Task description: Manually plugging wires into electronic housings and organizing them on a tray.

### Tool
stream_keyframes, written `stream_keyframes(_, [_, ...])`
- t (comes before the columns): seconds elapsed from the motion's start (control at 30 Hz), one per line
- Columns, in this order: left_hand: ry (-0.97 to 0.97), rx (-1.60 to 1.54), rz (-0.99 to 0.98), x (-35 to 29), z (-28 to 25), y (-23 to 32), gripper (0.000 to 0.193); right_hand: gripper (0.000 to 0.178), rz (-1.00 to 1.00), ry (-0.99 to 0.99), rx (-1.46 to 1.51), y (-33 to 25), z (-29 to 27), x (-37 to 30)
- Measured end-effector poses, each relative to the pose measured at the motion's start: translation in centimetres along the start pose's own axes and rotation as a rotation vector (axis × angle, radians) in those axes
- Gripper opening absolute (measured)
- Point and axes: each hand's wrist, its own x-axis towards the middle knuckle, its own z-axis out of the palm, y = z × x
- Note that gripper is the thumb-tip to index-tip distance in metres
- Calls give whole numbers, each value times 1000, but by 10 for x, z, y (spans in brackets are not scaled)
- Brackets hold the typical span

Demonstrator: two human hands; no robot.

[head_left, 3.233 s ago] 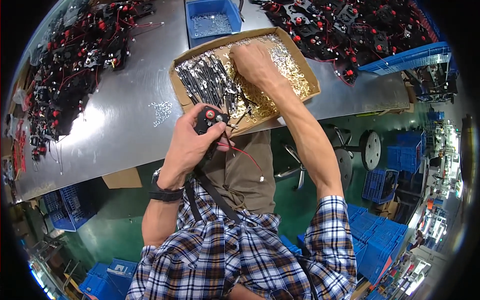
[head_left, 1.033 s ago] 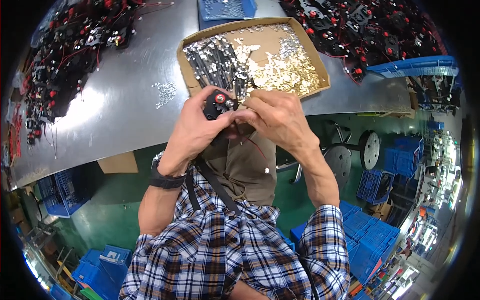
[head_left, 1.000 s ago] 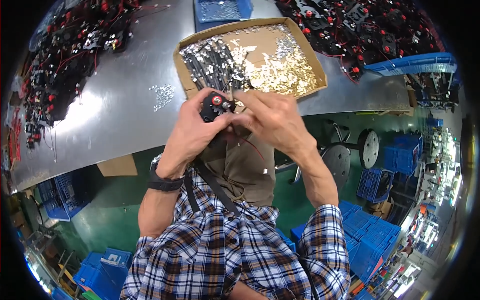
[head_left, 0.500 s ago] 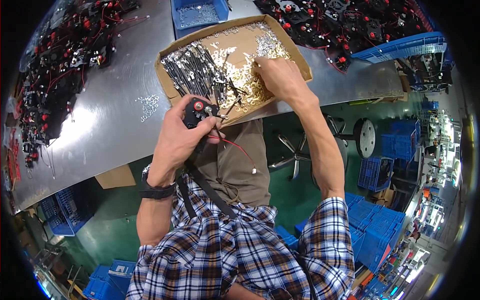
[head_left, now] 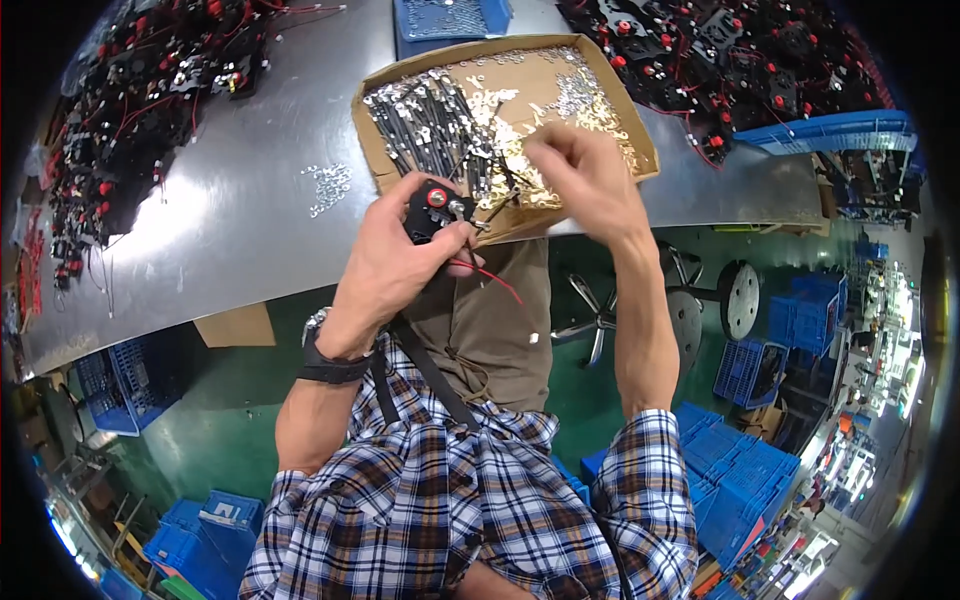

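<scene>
My left hand (head_left: pixel 392 258) is closed around a black plate assembly (head_left: pixel 425 215), held over the front edge of a shallow cardboard box (head_left: pixel 372 140). The assembly bears a red round terminal (head_left: pixel 437 198), a silver stud (head_left: pixel 457 208) and a red wire (head_left: pixel 498 283) that dangles toward my lap. My right hand (head_left: pixel 595 185) hovers above the right half of the box with its fingers curled together; whatever is between them is hidden. Below it lie gold ring lugs (head_left: pixel 540 190). Black cables with silver lugs (head_left: pixel 430 125) fill the box's left side, and small silver nuts or washers (head_left: pixel 575 92) its far right.
Small silver parts (head_left: pixel 328 188) lie on the metal table (head_left: pixel 250 240) left of the box. Black assemblies with red terminals are piled at far left (head_left: pixel 130 130) and far right (head_left: pixel 740 75). A blue tray (head_left: pixel 450 18) stands behind the box. Stools (head_left: pixel 740 300) and blue crates (head_left: pixel 745 470) stand right.
The view has shifted, so the table and box sit farther right. My right hand has lifted off the lugs and drawn back slightly toward me. My left hand still holds the assembly.
</scene>
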Motion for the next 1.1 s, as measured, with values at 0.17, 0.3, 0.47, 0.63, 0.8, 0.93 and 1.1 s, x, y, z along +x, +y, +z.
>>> stream_keyframes(0.17, [176, 316, 399, -7, 13, -9, 31, 20, 252, -198, 354, -58, 31, -31])
stream_keyframes(0.3, [247, 351, 428, -17, 21, -9, 34, 23, 243, -116, 290, -67, 39, -36])
stream_keyframes(0.47, [292, 412, 449, -23, 27, -12, 39, 24, 343, -21, 382, -70, 48, -47])
stream_keyframes(0.63, [262, 390, 490, -23, 24, -21, 44, 24, 454, -41, 591, -64, 53, -55])
stream_keyframes(0.8, [61, -167, 175, -28, 16, -10, 42, 25, 322, 43, 447, -47, 24, -52])
stream_keyframes(0.93, [-35, -172, 134, -23, 11, -2, 35, 23, 39, 293, -280, 15, -24, -6])
stream_keyframes(1.1, [-39, -103, 108, -11, 12, -8, 33, 25, -67, 221, -488, 73, -33, 50])
